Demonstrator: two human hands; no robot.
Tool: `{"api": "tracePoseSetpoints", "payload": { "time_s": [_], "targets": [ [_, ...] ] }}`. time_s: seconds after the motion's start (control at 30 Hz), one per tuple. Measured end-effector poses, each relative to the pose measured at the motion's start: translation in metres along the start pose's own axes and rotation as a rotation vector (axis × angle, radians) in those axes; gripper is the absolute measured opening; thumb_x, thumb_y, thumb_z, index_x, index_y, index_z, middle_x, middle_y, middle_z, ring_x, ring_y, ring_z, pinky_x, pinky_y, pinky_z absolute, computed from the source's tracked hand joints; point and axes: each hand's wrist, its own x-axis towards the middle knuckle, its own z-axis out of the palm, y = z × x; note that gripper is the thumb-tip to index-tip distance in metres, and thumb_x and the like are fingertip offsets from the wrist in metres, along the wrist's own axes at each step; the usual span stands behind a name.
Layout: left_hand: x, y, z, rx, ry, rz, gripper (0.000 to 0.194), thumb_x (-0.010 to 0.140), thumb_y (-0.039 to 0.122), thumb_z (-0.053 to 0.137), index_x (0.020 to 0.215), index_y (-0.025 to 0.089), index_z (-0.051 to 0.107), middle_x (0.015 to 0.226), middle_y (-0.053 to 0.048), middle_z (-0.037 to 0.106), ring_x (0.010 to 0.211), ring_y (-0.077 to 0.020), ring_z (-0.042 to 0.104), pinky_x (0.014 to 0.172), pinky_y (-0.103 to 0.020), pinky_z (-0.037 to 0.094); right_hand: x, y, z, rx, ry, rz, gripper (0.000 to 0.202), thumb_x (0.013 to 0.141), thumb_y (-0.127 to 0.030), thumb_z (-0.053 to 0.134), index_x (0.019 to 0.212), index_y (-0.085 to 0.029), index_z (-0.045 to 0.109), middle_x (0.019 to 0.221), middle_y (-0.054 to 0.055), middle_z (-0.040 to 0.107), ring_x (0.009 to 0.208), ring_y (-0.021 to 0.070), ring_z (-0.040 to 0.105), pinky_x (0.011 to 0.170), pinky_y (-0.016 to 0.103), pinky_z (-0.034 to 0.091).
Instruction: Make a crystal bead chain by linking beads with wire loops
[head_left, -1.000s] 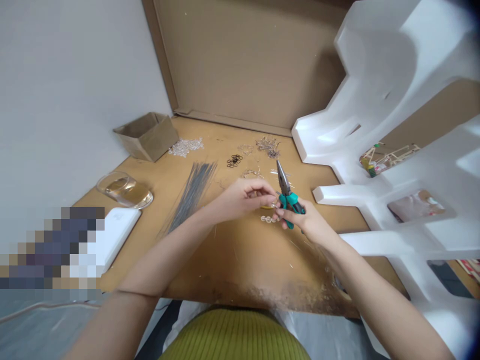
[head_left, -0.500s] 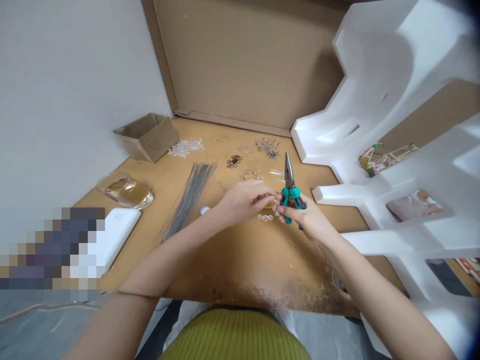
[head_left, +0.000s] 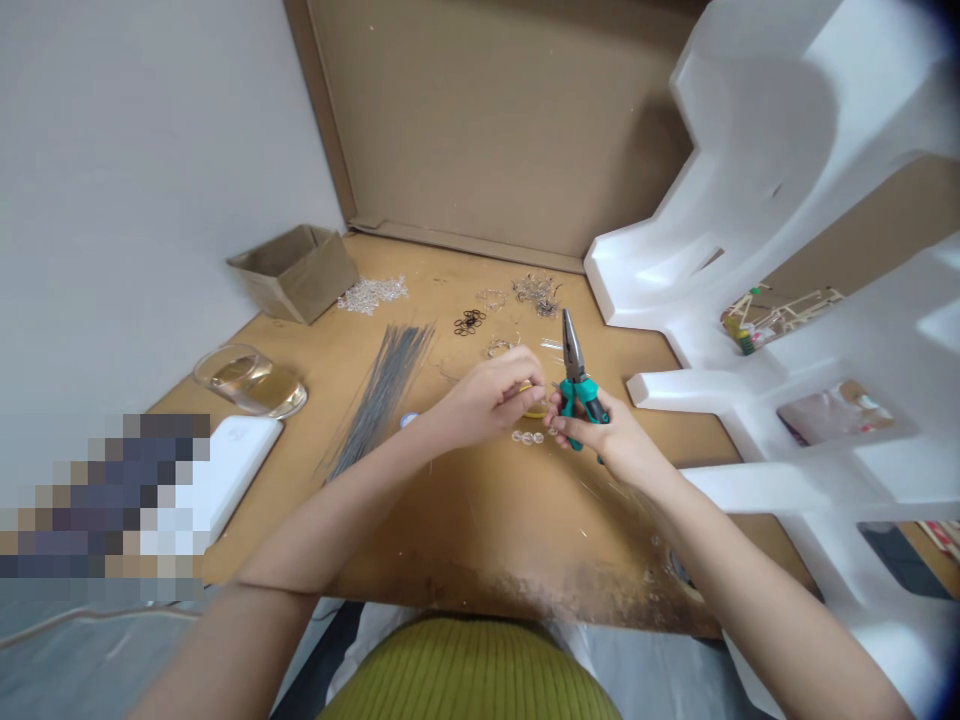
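My right hand (head_left: 619,435) is wrapped round green-and-black needle-nose pliers (head_left: 574,355), whose closed jaws point up and away from me. Its thumb and fingertips also pinch by a small clear bead, partly hidden. Just to the left, my left hand (head_left: 491,400) has thumb and forefinger pressed together; whatever is between them is too small to tell. Behind those fingertips a yellow round item (head_left: 537,408) shows in part. Several clear beads (head_left: 527,438) lie in a row on the table below the hands.
A bundle of straight grey wires (head_left: 379,400) lies left of my hands. Further back are black rings (head_left: 469,322), a clear bead pile (head_left: 373,295) and tangled wire pieces (head_left: 537,293). A brown box (head_left: 300,285), a glass of liquid (head_left: 251,382) and white foam packing (head_left: 637,285) border the table.
My left hand has drawn slightly back from my right, its fingers curling more, so a gap shows between them. The pliers have tilted and shifted a little left.
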Motion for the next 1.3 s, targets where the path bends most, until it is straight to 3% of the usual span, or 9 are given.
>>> {"api": "tracePoseSetpoints", "payload": {
  "time_s": [0.2,0.4,0.5,0.6,0.7,0.77,1.3],
  "targets": [
    [0.0,0.0,0.005,-0.174,-0.115,-0.174,0.024,0.089,0.033,0.039,0.083,0.016,0.054,0.067,0.0,0.059,0.058,-0.0088,0.051,0.055,-0.02,0.037,-0.001,0.001,-0.001,-0.031,-0.062,0.0,0.025,0.065,-0.027,0.069,0.083,-0.019,0.054,0.072,-0.001,0.059,0.058,0.0111,0.051,0.056,0.027,0.042],
    [0.0,0.0,0.008,-0.26,-0.1,-0.189,0.022,0.088,0.035,0.041,0.079,0.016,0.049,0.062,0.002,0.051,0.055,-0.0078,0.045,0.052,-0.019,0.034,-0.005,0.003,-0.008,-0.146,-0.04,-0.031,0.027,0.07,-0.036,0.066,0.088,-0.02,0.055,0.079,0.002,0.06,0.064,0.0136,0.054,0.06,0.029,0.044],
    [-0.002,0.0,0.006,-0.303,-0.082,-0.208,0.022,0.088,0.036,0.042,0.077,0.017,0.047,0.061,0.003,0.049,0.055,-0.0075,0.043,0.053,-0.019,0.033,-0.013,0.003,-0.023,-0.414,0.018,-0.103,0.028,0.076,-0.042,0.061,0.093,-0.02,0.057,0.084,0.002,0.061,0.073,0.0165,0.057,0.068,0.031,0.045],
    [-0.003,-0.001,0.003,-0.335,-0.078,-0.252,0.023,0.088,0.037,0.042,0.077,0.017,0.047,0.061,0.004,0.047,0.054,-0.0076,0.041,0.052,-0.02,0.032,-0.025,0.0,-0.043,-0.851,0.049,-0.133,0.033,0.079,-0.043,0.057,0.103,-0.022,0.056,0.088,0.004,0.064,0.075,0.0192,0.059,0.069,0.032,0.044],
    [-0.003,-0.002,0.0,-0.338,-0.09,-0.27,0.024,0.088,0.038,0.042,0.076,0.017,0.047,0.06,0.004,0.046,0.054,-0.0076,0.039,0.052,-0.02,0.031,-0.037,-0.006,-0.06,-1.289,0.04,-0.21,0.034,0.078,-0.034,0.054,0.11,-0.022,0.056,0.096,0.007,0.064,0.078,0.023,0.061,0.067,0.034,0.043],
    [-0.003,-0.001,0.0,-0.325,-0.094,-0.257,0.025,0.087,0.037,0.042,0.075,0.017,0.047,0.061,0.004,0.046,0.054,-0.0076,0.038,0.052,-0.02,0.031,-0.042,-0.01,-0.066,-1.451,0.02,-0.253,0.036,0.077,-0.03,0.053,0.112,-0.022,0.055,0.097,0.007,0.064,0.079,0.0243,0.062,0.066,0.034,0.043],
    [-0.004,0.009,-0.001,-0.26,-0.123,-0.202,0.022,0.088,0.032,0.041,0.074,0.016,0.047,0.061,0.005,0.045,0.054,-0.0061,0.037,0.053,-0.019,0.03,-0.052,-0.025,-0.055,-1.469,-0.017,-0.198,0.034,0.075,-0.023,0.051,0.108,-0.024,0.058,0.091,0.004,0.068,0.068,0.0184,0.063,0.061,0.027,0.042]
  ]
}}
